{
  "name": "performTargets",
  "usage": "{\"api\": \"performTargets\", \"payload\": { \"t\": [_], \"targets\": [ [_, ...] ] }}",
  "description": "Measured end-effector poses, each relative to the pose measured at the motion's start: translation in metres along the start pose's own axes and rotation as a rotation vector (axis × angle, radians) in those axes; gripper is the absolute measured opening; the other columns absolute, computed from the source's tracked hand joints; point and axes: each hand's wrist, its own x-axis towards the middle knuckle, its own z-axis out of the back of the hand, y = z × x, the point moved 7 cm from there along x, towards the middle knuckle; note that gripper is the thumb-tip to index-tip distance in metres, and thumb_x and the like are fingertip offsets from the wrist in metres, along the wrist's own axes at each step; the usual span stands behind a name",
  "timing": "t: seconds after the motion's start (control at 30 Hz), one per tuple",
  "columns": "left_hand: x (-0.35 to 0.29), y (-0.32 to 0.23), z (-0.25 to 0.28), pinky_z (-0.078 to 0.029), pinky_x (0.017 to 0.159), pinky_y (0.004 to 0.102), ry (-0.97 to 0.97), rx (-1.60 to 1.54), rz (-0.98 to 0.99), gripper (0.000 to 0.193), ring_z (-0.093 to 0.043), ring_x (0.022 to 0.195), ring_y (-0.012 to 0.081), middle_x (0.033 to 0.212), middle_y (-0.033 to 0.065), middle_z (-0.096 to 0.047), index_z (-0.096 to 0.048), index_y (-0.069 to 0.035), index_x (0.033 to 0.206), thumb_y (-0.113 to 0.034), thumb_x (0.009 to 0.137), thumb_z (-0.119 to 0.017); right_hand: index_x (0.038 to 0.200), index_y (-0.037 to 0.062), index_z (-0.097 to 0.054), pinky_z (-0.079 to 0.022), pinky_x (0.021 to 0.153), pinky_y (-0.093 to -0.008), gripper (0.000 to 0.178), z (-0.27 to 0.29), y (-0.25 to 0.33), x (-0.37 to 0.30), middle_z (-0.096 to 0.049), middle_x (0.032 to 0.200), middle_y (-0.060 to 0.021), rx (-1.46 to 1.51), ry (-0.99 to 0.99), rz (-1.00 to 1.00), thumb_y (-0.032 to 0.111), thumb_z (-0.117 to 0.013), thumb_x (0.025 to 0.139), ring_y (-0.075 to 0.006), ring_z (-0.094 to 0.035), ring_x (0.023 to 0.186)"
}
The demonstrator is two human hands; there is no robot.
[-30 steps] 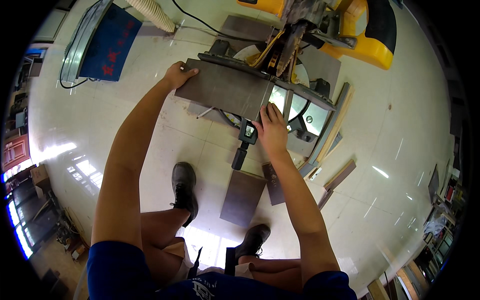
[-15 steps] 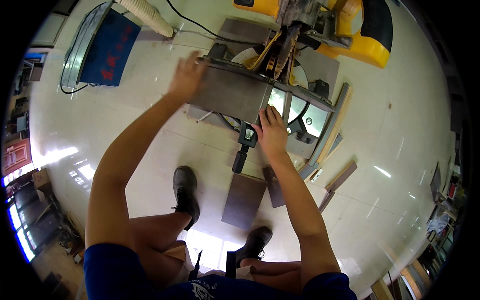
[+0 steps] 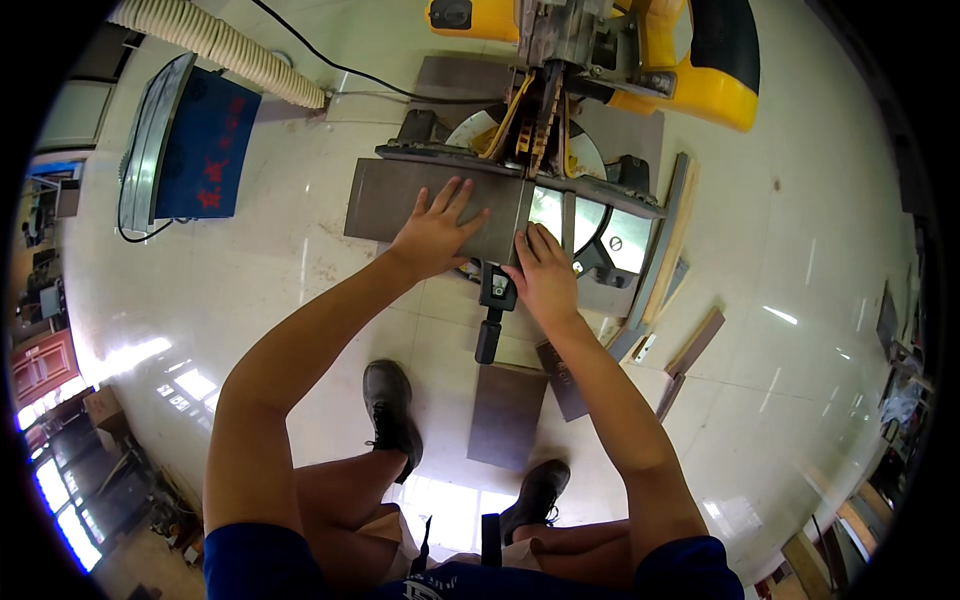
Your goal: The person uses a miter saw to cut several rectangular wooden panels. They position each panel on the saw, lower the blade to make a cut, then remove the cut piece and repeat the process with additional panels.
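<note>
A dark grey-brown board point(image 3: 385, 205) lies across the bed of a yellow and black miter saw point(image 3: 725, 95), its far long side along the fence. My left hand point(image 3: 437, 232) rests on top of the board, open, with its fingers spread. At the board's right end is my right hand point(image 3: 547, 275), open, its fingers stretched forward and its thumb near the board's near corner. The toothed blade point(image 3: 545, 125) stands just beyond the board's right end. Below the board, a black handle point(image 3: 488, 340) sticks out toward me.
Two offcuts point(image 3: 508, 415) lie on the tiled floor near my shoes. Long strips point(image 3: 672, 250) lie right of the saw, with smaller pieces point(image 3: 697, 340) beyond. At the far left are a blue box-shaped machine point(image 3: 205, 145) and a ribbed hose point(image 3: 220, 50). A black cable point(image 3: 350, 75) runs to the saw.
My left hand has moved from the board's far left corner down and right onto its top face. My right hand stays at the right end. The whole view has shifted slightly.
</note>
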Motion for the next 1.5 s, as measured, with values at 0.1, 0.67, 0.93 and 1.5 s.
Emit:
{"api": "performTargets", "payload": {
  "t": [0.1, 0.67, 0.93, 1.5],
  "targets": [
    [0.002, -0.001, 0.000, -0.032, 0.107, 0.0626, 0.018, -0.005, 0.012, 0.083, -0.021, 0.144, 0.0372, 0.154, 0.0211, -0.024, -0.043, -0.020, 0.142, -0.038, 0.070, -0.081, 0.122, -0.0005, -0.059, -0.043, 0.103, -0.0368, 0.057, 0.000, 0.000, 0.001, -0.055, 0.130, -0.0180, -0.010, 0.017, -0.001, 0.026, -0.076, 0.074, -0.0308, -0.050, 0.124],
    [0.000, -0.004, 0.001, -0.036, 0.103, 0.0626, -0.065, 0.045, -0.013, 0.087, -0.026, 0.141, 0.0387, 0.150, 0.0229, -0.031, -0.047, -0.019, 0.138, -0.041, 0.061, -0.083, 0.120, -0.0015, -0.059, -0.043, 0.102, -0.0399, 0.055, -0.002, -0.001, -0.001, -0.056, 0.128, -0.0195, -0.021, -0.022, 0.050, 0.025, -0.076, 0.074, -0.0335, -0.052, 0.121],
    [0.002, -0.008, 0.000, -0.036, 0.103, 0.0637, -0.010, 0.094, 0.002, 0.088, -0.024, 0.142, 0.0402, 0.151, 0.0238, -0.029, -0.046, -0.017, 0.139, -0.042, 0.063, -0.083, 0.119, -0.0002, -0.060, -0.044, 0.101, -0.0400, 0.055, -0.001, -0.001, -0.001, -0.056, 0.129, -0.0187, -0.021, -0.034, 0.046, 0.026, -0.077, 0.074, -0.0330, -0.052, 0.121],
    [-0.017, 0.002, -0.022, -0.037, 0.100, 0.0666, -0.030, 0.140, 0.035, 0.086, -0.022, 0.143, 0.0411, 0.151, 0.0236, -0.028, -0.043, -0.018, 0.140, -0.040, 0.066, -0.082, 0.130, 0.0009, -0.045, -0.041, 0.106, -0.0460, 0.040, 0.250, -0.072, 0.113, -0.060, 0.119, -0.0188, 1.498, -0.544, -0.472, 0.028, -0.041, 0.100, -0.0294, -0.058, 0.114]
  ]
}}
